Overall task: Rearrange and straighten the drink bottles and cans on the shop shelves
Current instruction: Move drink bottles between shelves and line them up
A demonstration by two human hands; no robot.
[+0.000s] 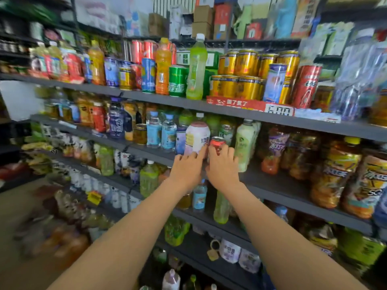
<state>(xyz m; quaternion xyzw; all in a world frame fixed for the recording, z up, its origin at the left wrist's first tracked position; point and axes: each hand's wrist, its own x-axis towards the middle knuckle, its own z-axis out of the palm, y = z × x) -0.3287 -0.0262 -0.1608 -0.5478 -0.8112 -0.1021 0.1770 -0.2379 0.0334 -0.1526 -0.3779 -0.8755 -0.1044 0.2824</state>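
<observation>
Glossy cylindrical red can [217, 143], right hand [222, 166]

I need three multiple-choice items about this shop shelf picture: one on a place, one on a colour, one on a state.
1. On which shelf do both hands work?
A. the top shelf
B. the second shelf, under the gold cans
C. the lowest shelf

2. What colour is the small can by the right hand?
A. red
B. green
C. blue

3. What is the left hand doing?
A. hanging idle
B. touching the white and pink bottle
C. lifting a box

Key: 1 B, the left hand and right hand reach the shelf below the gold cans. 2 A, the small can is red. 3 B, its fingers lie against the white and pink bottle.
</observation>
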